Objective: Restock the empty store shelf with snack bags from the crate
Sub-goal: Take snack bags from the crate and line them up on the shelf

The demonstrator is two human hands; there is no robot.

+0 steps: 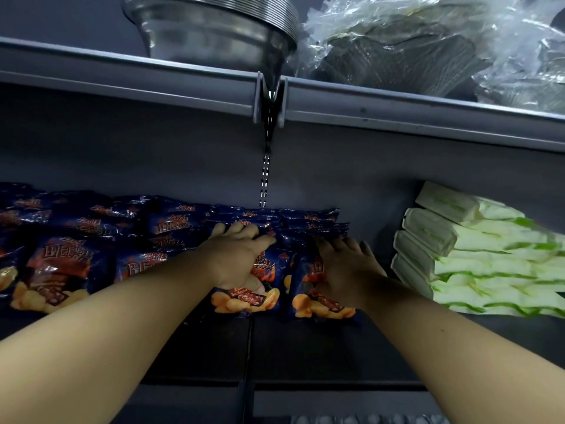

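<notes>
Dark blue barbecue snack bags (61, 264) lie in overlapping rows across the left and middle of the dark shelf (305, 341). My left hand (238, 255) rests palm-down on one bag (244, 301) in the middle, its fingers curved over the bag's far end and the thumb pointing right. Just to its right, my right hand (348, 267) lies flat with spread fingers on the neighbouring bag (321, 304), the last in the row. Neither bag is lifted. The crate is not in view.
Green-and-white soft packs (474, 255) are stacked at the right, close to my right hand. The upper shelf rail (397, 108) hangs overhead, carrying stacked metal bowls (214, 35) and plastic-wrapped goods (412, 41). A slotted upright (265, 172) runs down the back wall.
</notes>
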